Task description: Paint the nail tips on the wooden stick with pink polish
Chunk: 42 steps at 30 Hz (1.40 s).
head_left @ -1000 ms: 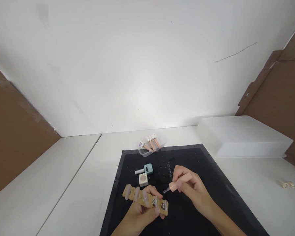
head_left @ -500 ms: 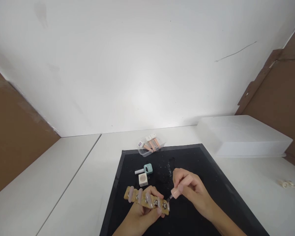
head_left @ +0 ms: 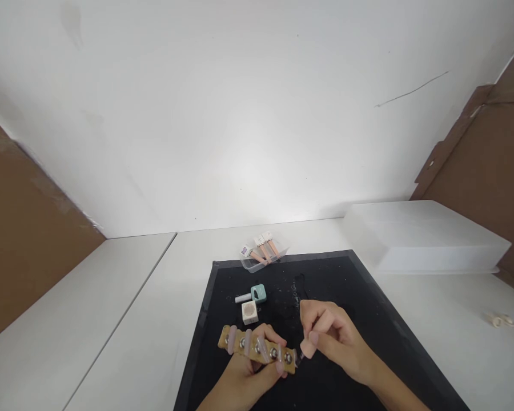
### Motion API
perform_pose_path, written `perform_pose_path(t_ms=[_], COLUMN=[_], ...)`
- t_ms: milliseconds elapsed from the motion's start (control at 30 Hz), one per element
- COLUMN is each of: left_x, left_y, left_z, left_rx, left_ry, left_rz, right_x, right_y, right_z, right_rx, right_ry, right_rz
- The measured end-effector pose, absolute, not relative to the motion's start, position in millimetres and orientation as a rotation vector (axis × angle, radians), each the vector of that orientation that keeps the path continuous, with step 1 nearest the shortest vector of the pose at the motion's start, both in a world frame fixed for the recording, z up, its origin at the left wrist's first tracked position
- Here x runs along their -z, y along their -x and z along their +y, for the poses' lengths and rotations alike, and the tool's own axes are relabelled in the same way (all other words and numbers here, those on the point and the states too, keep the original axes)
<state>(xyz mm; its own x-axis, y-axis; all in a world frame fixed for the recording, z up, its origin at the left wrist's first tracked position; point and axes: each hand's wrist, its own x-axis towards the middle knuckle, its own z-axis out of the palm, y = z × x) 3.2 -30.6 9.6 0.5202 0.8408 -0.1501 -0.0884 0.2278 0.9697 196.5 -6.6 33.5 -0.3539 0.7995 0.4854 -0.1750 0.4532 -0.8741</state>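
Note:
My left hand point(head_left: 252, 371) grips a tan nail display stand point(head_left: 236, 341), a bar with a row of silver magnets and several pale pinkish false nails point(head_left: 247, 343) set across it. Its thumb and fingers close around the bar's right part. In my right hand point(head_left: 338, 342) is a nail polish brush, pinched by its pink cap point(head_left: 309, 346). The dark brush tip touches or nearly touches the false nail at the bar's right end; I cannot tell which. Beyond the bar sits a small white square bottle point(head_left: 249, 313), beside a teal bottle with a white cap point(head_left: 258, 293).
A black mat point(head_left: 325, 274) lies under my hands on the white table point(head_left: 128, 342). At its back edge, a clear tray point(head_left: 252, 268) holds several pink-handled bottles. A white box point(head_left: 432, 240) stands at the right, with small cream objects point(head_left: 499, 320) in front. Brown cardboard walls point(head_left: 25, 228) flank the sides.
My right hand has tipped the brush steeper, lowering the cap slightly towards the bar's right end. The bar in my left hand has shifted a little to the right.

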Motion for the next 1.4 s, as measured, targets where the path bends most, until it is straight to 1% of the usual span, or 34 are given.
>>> perform_pose_path(t_ms=[200, 400, 600, 700, 800, 900, 1100, 1267, 1400], left_x=[-9.1, -8.6, -7.7, -7.5, -8.3, -10.4, -12.2, -9.2, -7.9], left_y=[-3.7, -3.8, -2.9, -2.8, -3.3, -4.1, -5.3, -5.0, -3.9], left_z=[-31.4, -31.1, -31.0, -31.6, -31.7, -30.9, -30.0, -30.1, -29.6], left_rx=[-0.718, -0.702, -0.686, -0.686, -0.685, -0.687, -0.723, -0.747, -0.788], left_ry=[-1.234, -1.26, -1.295, -1.284, -1.257, -1.242, -1.219, -1.165, -1.095], left_rz=[0.862, 0.902, 0.916, 0.914, 0.91, 0.908, 0.867, 0.791, 0.721], right_x=[-31.3, -32.7, -34.3, -33.1, -33.0, -33.9, -32.5, -29.8, -31.4], right_y=[-196.1, -196.4, -194.2, -195.0, -195.3, -193.7, -192.4, -195.7, -193.6], right_z=[-5.3, -7.1, -6.6, -6.3, -8.4, -9.3, -3.4, -5.9, -6.6], right_rx=[-1.069, -1.112, -1.055, -1.035, -1.11, -1.175, -1.059, -1.187, -1.175], right_ry=[0.648, 0.584, 0.742, 0.7, 0.619, 0.665, 0.715, 0.562, 0.602], right_rz=[-1.575, -1.641, -1.651, -1.599, -1.62, -1.628, -1.444, -1.555, -1.552])
